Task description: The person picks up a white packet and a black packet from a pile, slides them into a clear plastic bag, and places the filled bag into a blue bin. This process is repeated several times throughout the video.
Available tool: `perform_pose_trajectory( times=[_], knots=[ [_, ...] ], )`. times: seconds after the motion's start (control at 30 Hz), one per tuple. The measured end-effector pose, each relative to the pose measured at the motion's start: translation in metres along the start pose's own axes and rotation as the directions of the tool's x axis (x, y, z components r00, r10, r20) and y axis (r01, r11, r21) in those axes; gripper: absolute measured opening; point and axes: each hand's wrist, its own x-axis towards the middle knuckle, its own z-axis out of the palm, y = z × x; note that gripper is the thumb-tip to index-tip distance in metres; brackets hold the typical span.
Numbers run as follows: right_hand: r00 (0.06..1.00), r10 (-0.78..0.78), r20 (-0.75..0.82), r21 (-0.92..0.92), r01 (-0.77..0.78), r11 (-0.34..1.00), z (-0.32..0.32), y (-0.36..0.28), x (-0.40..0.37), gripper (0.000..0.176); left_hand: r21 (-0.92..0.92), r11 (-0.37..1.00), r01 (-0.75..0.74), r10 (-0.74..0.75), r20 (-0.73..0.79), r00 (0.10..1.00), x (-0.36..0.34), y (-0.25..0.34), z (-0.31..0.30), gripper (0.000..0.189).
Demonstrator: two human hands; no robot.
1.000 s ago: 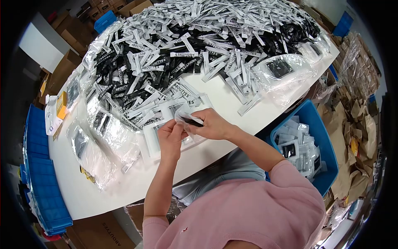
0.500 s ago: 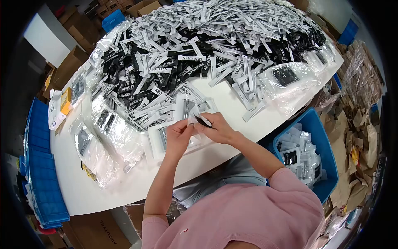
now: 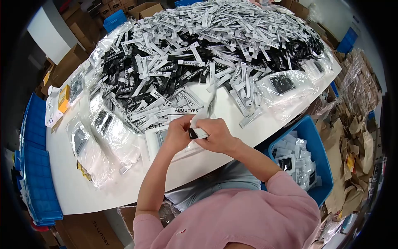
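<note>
My left hand (image 3: 179, 133) is closed on the left side of a clear plastic pouch (image 3: 210, 103), above a stack of flat bags (image 3: 154, 139) at the table's front edge. My right hand (image 3: 215, 135) pinches white and black sachets (image 3: 200, 133) against the pouch's other side. A white sachet with dark lettering (image 3: 186, 111) shows just beyond my left fingers. Further back lies a large heap of white and black sachets (image 3: 182, 54) across the table (image 3: 99, 199).
A blue bin (image 3: 325, 166) with filled pouches stands at the right, below the table edge. Plastic-wrapped bundles (image 3: 93, 145) lie at the left, with another bundle (image 3: 286, 83) at the right. Blue crates (image 3: 39, 182) stand at the far left, brown paper (image 3: 338, 162) at the right.
The white sachet with lettering now shows flat beyond my left hand. The pouch stands up further right, and the white and black sachets between my hands have come lower and into clearer view.
</note>
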Motion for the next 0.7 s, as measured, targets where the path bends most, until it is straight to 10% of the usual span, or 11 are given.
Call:
perform_pose_trajectory(
  times=[0.03,0.07,0.17,0.27,0.33,0.4,0.43,0.47,0.5,0.6,0.7],
  knots=[
    [0.999,-0.049,-0.001,-0.058,0.049,0.997,-0.001,0.007,-0.001,0.018,-0.058,0.997,-0.048,0.051,0.048,0.998,-0.004,0.002,0.002,0.032],
    [0.995,-0.099,0.002,-0.115,0.098,0.988,-0.001,0.015,0.0,0.018,0.002,0.999,-0.036,0.036,-0.222,0.974,-0.004,0.006,0.003,0.04],
    [0.988,0.128,-0.083,-0.011,-0.129,0.992,0.015,0.034,0.004,0.018,0.668,0.647,-0.367,0.621,-0.183,0.762,-0.01,0.019,-0.007,0.05],
    [0.954,0.291,-0.076,0.055,-0.287,0.956,0.019,0.024,0.008,0.027,0.667,0.699,-0.257,0.568,-0.301,0.766,0.001,0.01,-0.009,0.051],
    [0.985,0.092,-0.143,0.012,-0.091,0.996,0.026,0.011,-0.001,0.039,0.653,0.723,-0.225,0.543,-0.337,0.769,0.004,0.01,-0.011,0.053],
    [0.981,0.194,0.026,-0.07,-0.192,0.979,0.033,0.013,-0.009,0.047,0.342,0.939,-0.043,0.202,-0.444,0.873,0.002,0.016,-0.009,0.057],
    [0.974,0.225,0.019,0.134,-0.226,0.965,0.045,0.024,-0.008,0.044,0.352,0.889,-0.292,0.435,-0.449,0.781,0.005,0.012,-0.001,0.059],
    [0.966,0.258,0.018,0.331,-0.25,0.91,0.051,0.036,-0.01,0.042,0.493,0.792,-0.36,0.557,-0.34,0.758,0.001,0.009,0.004,0.058],
    [0.824,0.45,0.343,0.531,-0.566,0.631,0.036,0.031,-0.002,0.038,0.61,0.668,-0.427,0.657,-0.213,0.723,-0.005,0.012,0.01,0.058],
    [0.688,0.54,0.485,0.634,-0.702,0.325,0.036,0.023,0.009,0.037,0.617,0.687,-0.383,0.627,-0.237,0.742,-0.003,0.008,0.018,0.057],
    [0.985,0.145,-0.096,0.413,-0.093,0.906,0.053,0.0,0.004,0.038,0.411,0.908,-0.081,0.25,-0.377,0.892,-0.006,0.003,0.005,0.066]
  ],
)
